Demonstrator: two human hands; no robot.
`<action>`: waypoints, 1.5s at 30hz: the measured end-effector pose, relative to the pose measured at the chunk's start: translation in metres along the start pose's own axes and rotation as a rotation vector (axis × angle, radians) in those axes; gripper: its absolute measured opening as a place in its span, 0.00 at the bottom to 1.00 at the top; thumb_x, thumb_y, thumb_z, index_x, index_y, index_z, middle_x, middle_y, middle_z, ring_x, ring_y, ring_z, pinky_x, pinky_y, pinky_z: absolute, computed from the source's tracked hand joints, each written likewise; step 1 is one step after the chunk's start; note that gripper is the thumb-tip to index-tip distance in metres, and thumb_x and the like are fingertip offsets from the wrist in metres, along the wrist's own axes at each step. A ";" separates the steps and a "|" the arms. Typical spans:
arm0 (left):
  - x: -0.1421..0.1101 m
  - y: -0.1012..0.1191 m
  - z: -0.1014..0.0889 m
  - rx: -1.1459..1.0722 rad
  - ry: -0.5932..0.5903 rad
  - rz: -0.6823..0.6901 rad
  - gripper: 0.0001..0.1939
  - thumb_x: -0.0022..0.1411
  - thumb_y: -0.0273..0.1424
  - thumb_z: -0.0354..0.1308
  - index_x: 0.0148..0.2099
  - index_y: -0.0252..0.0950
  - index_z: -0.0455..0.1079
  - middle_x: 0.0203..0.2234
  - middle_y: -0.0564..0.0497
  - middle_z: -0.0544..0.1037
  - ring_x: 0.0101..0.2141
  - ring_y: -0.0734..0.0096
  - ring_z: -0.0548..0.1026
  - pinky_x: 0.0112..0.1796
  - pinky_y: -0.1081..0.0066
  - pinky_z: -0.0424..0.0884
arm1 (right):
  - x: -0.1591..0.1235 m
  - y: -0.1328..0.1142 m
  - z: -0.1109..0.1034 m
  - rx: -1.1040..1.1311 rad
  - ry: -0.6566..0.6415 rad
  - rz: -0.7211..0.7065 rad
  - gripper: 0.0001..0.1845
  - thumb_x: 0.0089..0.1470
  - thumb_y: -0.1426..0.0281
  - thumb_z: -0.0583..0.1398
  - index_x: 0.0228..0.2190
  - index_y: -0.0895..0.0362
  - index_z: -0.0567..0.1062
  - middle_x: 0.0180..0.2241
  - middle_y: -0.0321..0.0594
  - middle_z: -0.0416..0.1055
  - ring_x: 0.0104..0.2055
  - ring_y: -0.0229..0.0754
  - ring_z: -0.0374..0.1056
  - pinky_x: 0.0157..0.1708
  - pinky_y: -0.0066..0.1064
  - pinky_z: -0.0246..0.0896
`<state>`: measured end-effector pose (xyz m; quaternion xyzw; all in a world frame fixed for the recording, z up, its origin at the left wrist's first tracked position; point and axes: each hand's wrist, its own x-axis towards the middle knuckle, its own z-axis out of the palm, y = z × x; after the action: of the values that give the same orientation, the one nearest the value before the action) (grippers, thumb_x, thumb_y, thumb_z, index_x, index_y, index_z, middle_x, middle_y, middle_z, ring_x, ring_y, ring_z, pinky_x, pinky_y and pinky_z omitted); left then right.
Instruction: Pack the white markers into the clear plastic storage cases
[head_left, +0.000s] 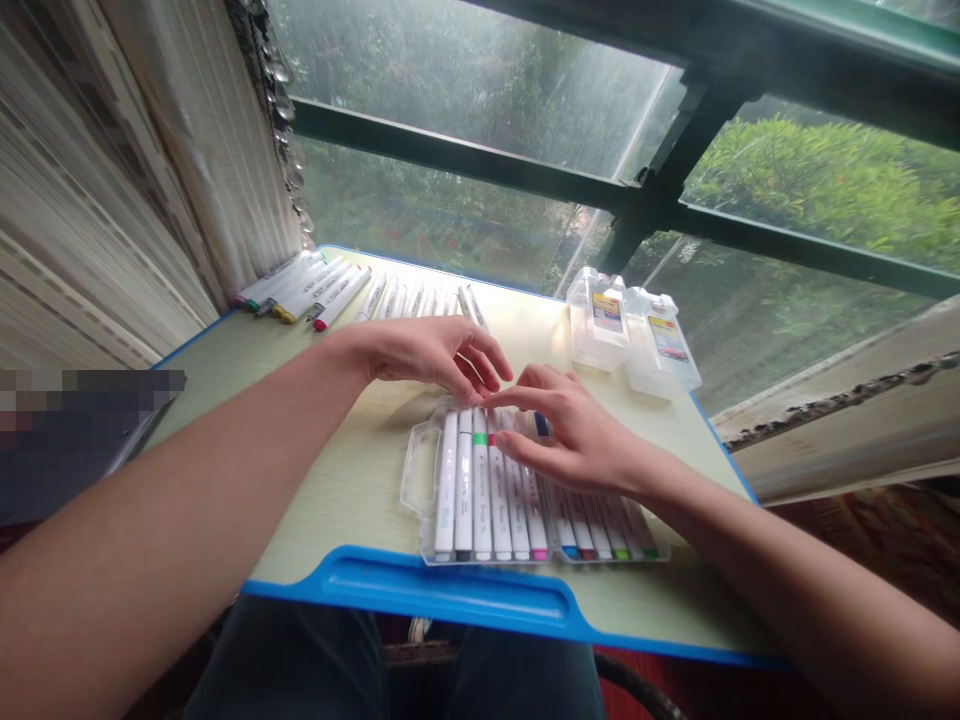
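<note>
Green-framed window point(480, 155) behind, foliage outside; pale curtains point(150, 170) both sides. Worktop point(330, 480) is pale wood-look, blue edging, blue tray lip point(450, 592) at the near side. Clear case point(410, 470) of white markers point(482, 500) sits near that lip. Left hand point(439, 350) half open, fingers loosely curled, over the case's far end, gripping nothing visible. Right hand point(574, 425) open, index extended, over the markers; contact unclear. Loose markers point(337, 298) far left, two clear containers point(600, 345) far right.
</note>
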<state>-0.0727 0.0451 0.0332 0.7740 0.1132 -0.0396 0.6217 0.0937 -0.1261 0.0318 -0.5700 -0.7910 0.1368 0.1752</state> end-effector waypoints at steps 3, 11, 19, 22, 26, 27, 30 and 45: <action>-0.005 0.007 -0.001 0.024 -0.038 -0.024 0.26 0.48 0.24 0.68 0.51 0.32 0.73 0.39 0.44 0.81 0.43 0.62 0.79 0.44 0.65 0.73 | 0.002 0.000 0.002 -0.004 -0.011 -0.003 0.20 0.59 0.61 0.61 0.51 0.53 0.77 0.36 0.43 0.66 0.43 0.47 0.64 0.49 0.45 0.55; -0.003 0.003 -0.003 0.171 0.023 -0.025 0.21 0.48 0.26 0.67 0.47 0.31 0.75 0.33 0.46 0.81 0.36 0.66 0.78 0.37 0.70 0.72 | 0.003 0.002 0.001 -0.017 -0.009 0.004 0.19 0.60 0.60 0.60 0.51 0.52 0.77 0.35 0.42 0.66 0.43 0.48 0.64 0.48 0.45 0.55; -0.003 0.007 -0.002 0.313 0.086 -0.002 0.11 0.47 0.24 0.65 0.37 0.32 0.76 0.30 0.48 0.81 0.33 0.68 0.78 0.35 0.72 0.71 | 0.002 0.002 0.003 -0.015 0.032 -0.010 0.18 0.59 0.60 0.61 0.48 0.53 0.77 0.40 0.45 0.68 0.47 0.49 0.65 0.50 0.47 0.57; -0.006 0.011 -0.003 0.426 0.100 -0.013 0.08 0.48 0.24 0.63 0.34 0.34 0.78 0.30 0.49 0.81 0.33 0.67 0.78 0.34 0.73 0.70 | 0.000 0.011 0.003 -0.024 0.133 -0.017 0.18 0.58 0.61 0.61 0.48 0.56 0.74 0.44 0.47 0.69 0.48 0.49 0.67 0.50 0.45 0.60; -0.010 0.015 -0.004 0.544 0.120 -0.102 0.10 0.48 0.25 0.61 0.34 0.36 0.81 0.30 0.50 0.83 0.34 0.66 0.78 0.32 0.74 0.69 | -0.004 0.029 -0.002 -0.006 0.224 0.062 0.14 0.59 0.62 0.59 0.43 0.57 0.74 0.42 0.47 0.74 0.42 0.47 0.71 0.41 0.39 0.66; -0.011 0.016 -0.004 0.551 0.119 -0.117 0.11 0.48 0.25 0.61 0.34 0.36 0.82 0.30 0.50 0.83 0.34 0.66 0.79 0.32 0.74 0.69 | -0.004 0.033 -0.004 0.004 0.231 0.086 0.14 0.59 0.61 0.59 0.42 0.57 0.75 0.41 0.47 0.75 0.41 0.47 0.72 0.39 0.38 0.66; -0.010 0.015 -0.003 0.546 0.095 -0.118 0.13 0.47 0.23 0.59 0.34 0.37 0.82 0.30 0.50 0.83 0.34 0.65 0.79 0.33 0.74 0.70 | -0.006 0.041 -0.008 0.033 0.235 0.138 0.15 0.60 0.61 0.59 0.40 0.59 0.77 0.39 0.47 0.77 0.38 0.45 0.73 0.34 0.35 0.66; -0.010 0.022 0.006 0.686 0.296 -0.202 0.21 0.39 0.17 0.54 0.35 0.33 0.82 0.28 0.47 0.82 0.31 0.65 0.78 0.27 0.74 0.67 | -0.003 0.057 -0.009 0.038 0.275 0.224 0.18 0.62 0.57 0.56 0.36 0.57 0.80 0.38 0.47 0.78 0.38 0.48 0.74 0.30 0.33 0.64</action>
<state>-0.0768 0.0330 0.0552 0.9193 0.2577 -0.0243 0.2965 0.1467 -0.1115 0.0155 -0.6644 -0.6885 0.0912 0.2762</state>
